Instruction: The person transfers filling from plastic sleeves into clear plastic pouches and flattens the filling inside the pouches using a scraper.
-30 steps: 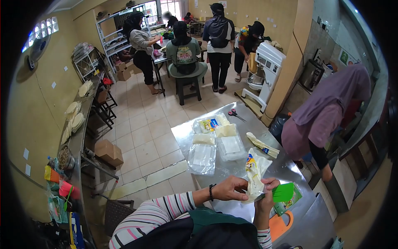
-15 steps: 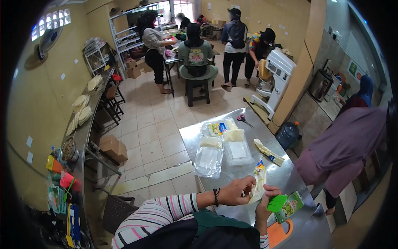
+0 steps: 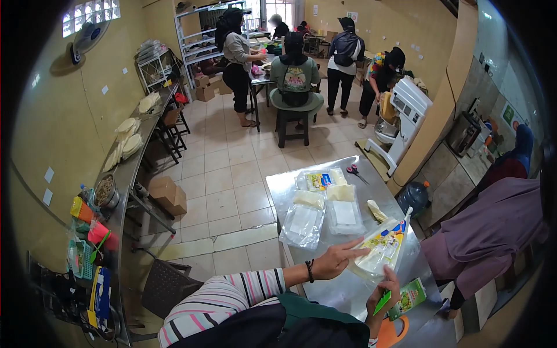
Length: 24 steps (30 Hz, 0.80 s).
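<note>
My left hand [image 3: 336, 261], with a dark beaded bracelet at its wrist, touches the left side of a plastic packet [image 3: 380, 252] with a yellow and blue label, its fingers reaching over the film. At the packet's lower edge, my right hand [image 3: 386, 291] is closed around a green plastic tool [image 3: 382, 302], and its fingertips touch the packet. The packet is spread over the metal table [image 3: 278, 180]. Farther back lie two clear bags with pale contents [image 3: 303, 220] [image 3: 344, 211] and a labelled packet [image 3: 321, 180].
Red-handled scissors [image 3: 354, 171] lie near the table's far edge. A green box [image 3: 409, 298] and an orange-handled item [image 3: 400, 332] are at the right. A person in purple [image 3: 487, 226] is close on the right; others stand beyond the table near a mixer [image 3: 409, 116].
The packet, earlier narrow and bunched between my hands, is now spread wider with its label showing. My left hand's fingers have stretched out. The camera view has shifted, moving the room rightward in frame.
</note>
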{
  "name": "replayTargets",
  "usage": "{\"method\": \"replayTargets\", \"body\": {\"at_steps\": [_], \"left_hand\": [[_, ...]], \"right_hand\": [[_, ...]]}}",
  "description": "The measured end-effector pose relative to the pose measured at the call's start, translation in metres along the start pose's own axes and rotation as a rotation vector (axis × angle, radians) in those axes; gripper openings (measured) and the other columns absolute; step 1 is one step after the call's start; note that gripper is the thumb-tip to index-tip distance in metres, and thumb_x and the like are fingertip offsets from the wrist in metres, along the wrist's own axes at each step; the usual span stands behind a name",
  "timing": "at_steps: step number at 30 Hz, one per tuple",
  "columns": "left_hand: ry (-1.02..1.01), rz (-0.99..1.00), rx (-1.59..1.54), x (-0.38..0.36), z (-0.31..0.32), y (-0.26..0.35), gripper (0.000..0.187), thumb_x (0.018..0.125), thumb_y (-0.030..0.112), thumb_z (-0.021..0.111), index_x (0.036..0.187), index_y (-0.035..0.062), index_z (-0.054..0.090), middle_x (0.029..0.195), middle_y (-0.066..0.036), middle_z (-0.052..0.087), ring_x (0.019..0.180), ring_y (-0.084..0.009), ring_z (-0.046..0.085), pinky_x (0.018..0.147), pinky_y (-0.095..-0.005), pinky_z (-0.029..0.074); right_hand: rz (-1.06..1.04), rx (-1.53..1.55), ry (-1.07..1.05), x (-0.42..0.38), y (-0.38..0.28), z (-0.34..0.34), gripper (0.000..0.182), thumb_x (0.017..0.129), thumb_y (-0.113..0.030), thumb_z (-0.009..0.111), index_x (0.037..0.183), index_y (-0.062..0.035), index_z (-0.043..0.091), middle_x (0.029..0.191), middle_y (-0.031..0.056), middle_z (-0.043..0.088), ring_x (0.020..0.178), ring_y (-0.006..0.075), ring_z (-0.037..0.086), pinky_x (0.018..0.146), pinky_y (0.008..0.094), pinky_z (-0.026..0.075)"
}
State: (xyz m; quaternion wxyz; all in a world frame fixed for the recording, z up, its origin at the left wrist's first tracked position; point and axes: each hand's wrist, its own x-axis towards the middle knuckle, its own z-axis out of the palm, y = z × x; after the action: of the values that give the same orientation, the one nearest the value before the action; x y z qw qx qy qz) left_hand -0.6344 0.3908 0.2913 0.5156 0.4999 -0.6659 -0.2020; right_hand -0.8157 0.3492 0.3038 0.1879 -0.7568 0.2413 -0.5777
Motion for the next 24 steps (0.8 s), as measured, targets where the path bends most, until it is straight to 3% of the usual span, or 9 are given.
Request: {"method": "replayTargets", "body": {"at_steps": [4, 7, 10, 12, 14, 16, 17, 21, 24], "left_hand": [[0.017, 0.079, 0.001, -0.037, 0.023, -0.027, 0.053, 0.075, -0.011, 0.041, 0.122, 0.0114, 0.049, 0.133, -0.022, 0.033, 0.118, -0.0344, 0.041, 0.098, -0.0333, 0.035], [-0.043, 0.225, 0.217, -0.083, 0.052, -0.084, 0.046, 0.08, -0.007, 0.042, 0.123, 0.0077, 0.047, 0.133, -0.025, 0.032, 0.121, -0.0362, 0.037, 0.1, -0.0384, 0.033], [-0.323, 0.09, 0.388, -0.142, 0.079, -0.143, 0.051, 0.08, 0.0, 0.04, 0.131, 0.0077, 0.035, 0.132, -0.027, 0.03, 0.124, -0.0379, 0.03, 0.103, -0.0422, 0.026], [-0.465, 0.025, 0.414, -0.174, 0.093, -0.171, 0.062, 0.076, 0.004, 0.043, 0.135, 0.0089, 0.026, 0.132, -0.028, 0.027, 0.126, -0.0396, 0.025, 0.105, -0.0412, 0.022], [-0.511, -0.049, 0.368, -0.165, 0.09, -0.15, 0.061, 0.077, 0.012, 0.046, 0.135, 0.0105, 0.027, 0.136, -0.025, 0.023, 0.128, -0.0401, 0.019, 0.104, -0.0494, 0.019], [-0.738, -0.195, 0.82, -0.151, 0.083, -0.127, 0.063, 0.077, 0.025, 0.05, 0.135, 0.0124, 0.027, 0.138, -0.022, 0.02, 0.13, -0.0398, 0.013, 0.1, -0.0598, 0.014], [-0.766, -0.231, 0.828, -0.15, 0.083, -0.122, 0.068, 0.077, 0.039, 0.05, 0.136, 0.0138, 0.026, 0.141, -0.018, 0.018, 0.131, -0.0397, 0.009, 0.097, -0.0654, 0.009], [-0.729, -0.297, 0.748, -0.146, 0.089, -0.11, 0.071, 0.079, 0.045, 0.047, 0.137, 0.0138, 0.022, 0.142, -0.016, 0.018, 0.131, -0.0377, 0.011, 0.098, -0.0629, 0.01], [-0.562, -0.119, 0.628, -0.156, 0.1, -0.127, 0.072, 0.081, 0.049, 0.043, 0.139, 0.0146, 0.016, 0.143, -0.013, 0.014, 0.132, -0.034, 0.012, 0.098, -0.0616, 0.011]], "right_hand": [[0.176, 0.141, -0.07, -0.05, 0.025, -0.006, 0.011, 0.072, 0.005, 0.045, 0.066, -0.003, 0.042, 0.092, 0.0216, 0.061, 0.074, 0.0258, 0.059, 0.068, 0.0304, 0.046], [0.452, 0.075, -0.279, -0.105, 0.043, -0.004, 0.02, 0.073, 0.002, 0.047, 0.09, 0.0018, 0.058, 0.09, 0.0174, 0.063, 0.084, 0.0267, 0.062, 0.075, 0.0329, 0.047], [0.726, 0.051, -0.375, -0.183, 0.086, 0.024, 0.026, 0.076, -0.001, 0.047, 0.1, 0.0007, 0.058, 0.091, 0.0188, 0.061, 0.084, 0.032, 0.061, 0.073, 0.0359, 0.046], [0.646, -0.165, -0.679, -0.207, 0.087, 0.019, 0.032, 0.073, -0.004, 0.051, 0.104, -0.003, 0.057, 0.095, 0.0196, 0.059, 0.094, 0.0362, 0.054, 0.081, 0.0397, 0.042], [0.665, -0.179, -0.565, -0.21, 0.089, 0.016, 0.036, 0.07, -0.004, 0.052, 0.105, -0.0034, 0.056, 0.098, 0.0194, 0.058, 0.097, 0.0376, 0.051, 0.084, 0.0416, 0.04], [0.892, -0.161, -0.816, -0.205, 0.094, 0.008, 0.034, 0.072, -0.004, 0.05, 0.105, -0.0036, 0.056, 0.1, 0.0195, 0.058, 0.096, 0.0377, 0.052, 0.083, 0.0421, 0.041], [0.798, -0.166, -0.786, -0.207, 0.098, 0.006, 0.036, 0.072, -0.002, 0.051, 0.107, -0.0072, 0.056, 0.094, 0.0168, 0.061, 0.089, 0.0345, 0.057, 0.078, 0.0379, 0.045], [0.806, -0.274, -0.797, -0.172, 0.096, 0.025, 0.028, 0.075, -0.004, 0.051, 0.103, -0.0038, 0.057, 0.09, 0.0155, 0.062, 0.083, 0.0297, 0.06, 0.076, 0.0363, 0.046], [0.835, -0.003, -0.426, -0.19, 0.113, 0.057, 0.018, 0.081, -0.008, 0.052, 0.096, -0.0015, 0.058, 0.078, 0.0118, 0.062, 0.066, 0.0204, 0.061, 0.062, 0.0325, 0.05]]}}
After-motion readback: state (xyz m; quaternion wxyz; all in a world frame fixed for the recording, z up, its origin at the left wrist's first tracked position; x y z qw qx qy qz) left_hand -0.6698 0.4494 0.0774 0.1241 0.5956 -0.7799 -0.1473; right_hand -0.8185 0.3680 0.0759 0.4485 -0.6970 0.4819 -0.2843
